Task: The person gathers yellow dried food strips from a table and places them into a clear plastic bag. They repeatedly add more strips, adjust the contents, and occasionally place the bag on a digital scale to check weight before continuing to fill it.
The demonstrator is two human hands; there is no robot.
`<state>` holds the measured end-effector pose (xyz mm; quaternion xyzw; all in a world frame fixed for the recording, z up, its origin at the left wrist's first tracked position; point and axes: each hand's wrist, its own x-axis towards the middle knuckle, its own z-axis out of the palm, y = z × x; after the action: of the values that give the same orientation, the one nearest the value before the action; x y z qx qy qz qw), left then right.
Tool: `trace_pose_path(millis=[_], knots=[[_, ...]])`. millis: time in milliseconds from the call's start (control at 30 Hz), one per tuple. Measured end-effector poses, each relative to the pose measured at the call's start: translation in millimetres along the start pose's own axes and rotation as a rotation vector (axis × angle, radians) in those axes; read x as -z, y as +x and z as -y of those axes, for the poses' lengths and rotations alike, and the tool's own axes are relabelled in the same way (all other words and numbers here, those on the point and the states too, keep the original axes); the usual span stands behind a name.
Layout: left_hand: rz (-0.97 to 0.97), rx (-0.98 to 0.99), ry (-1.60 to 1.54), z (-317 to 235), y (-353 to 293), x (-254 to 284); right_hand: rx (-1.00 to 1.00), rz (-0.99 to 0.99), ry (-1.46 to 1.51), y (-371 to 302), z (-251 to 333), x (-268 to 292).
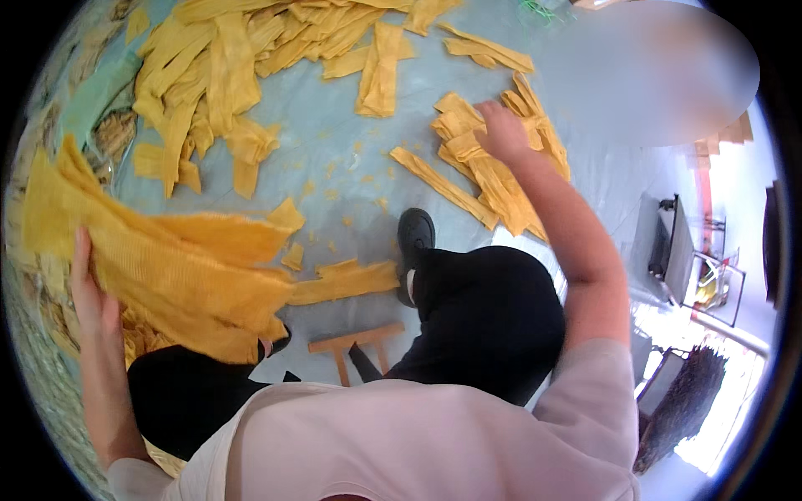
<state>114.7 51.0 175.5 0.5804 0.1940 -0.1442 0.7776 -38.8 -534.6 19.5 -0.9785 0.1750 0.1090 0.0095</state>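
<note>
On the left, my left hand (pixel 96 296) is closed on a thick, loose bundle of yellow ribbed sheets (pixel 192 259), thumb up along its side. The bundle fans out over my left leg, and its edges are slightly blurred. My right hand (pixel 504 134) is stretched far forward, its fingers bent over a heap of yellow ribbed strips (pixel 493 179) at the right; the fingertips sink among the strips. One narrow strip (pixel 443 188) lies along the heap's left side. Another strip (pixel 347 282) lies flat on the floor by my shoe.
A larger pile of yellow strips (pixel 209 67) spreads across the far left of the grey-blue floor sheet (pixel 334 159), with crumbs scattered about. A small wooden frame (pixel 357 336) stands between my legs. Another person, blurred (pixel 652 75), is at the far right. A rack (pixel 714 284) stands to the right.
</note>
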Motion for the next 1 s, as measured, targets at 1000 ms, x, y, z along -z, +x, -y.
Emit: trace_pose_path(millis=[1000], knots=[[0.273, -0.086, 0.252, 28, -61, -117, 0.500, 0.318, 1.349, -27, 170, 138]])
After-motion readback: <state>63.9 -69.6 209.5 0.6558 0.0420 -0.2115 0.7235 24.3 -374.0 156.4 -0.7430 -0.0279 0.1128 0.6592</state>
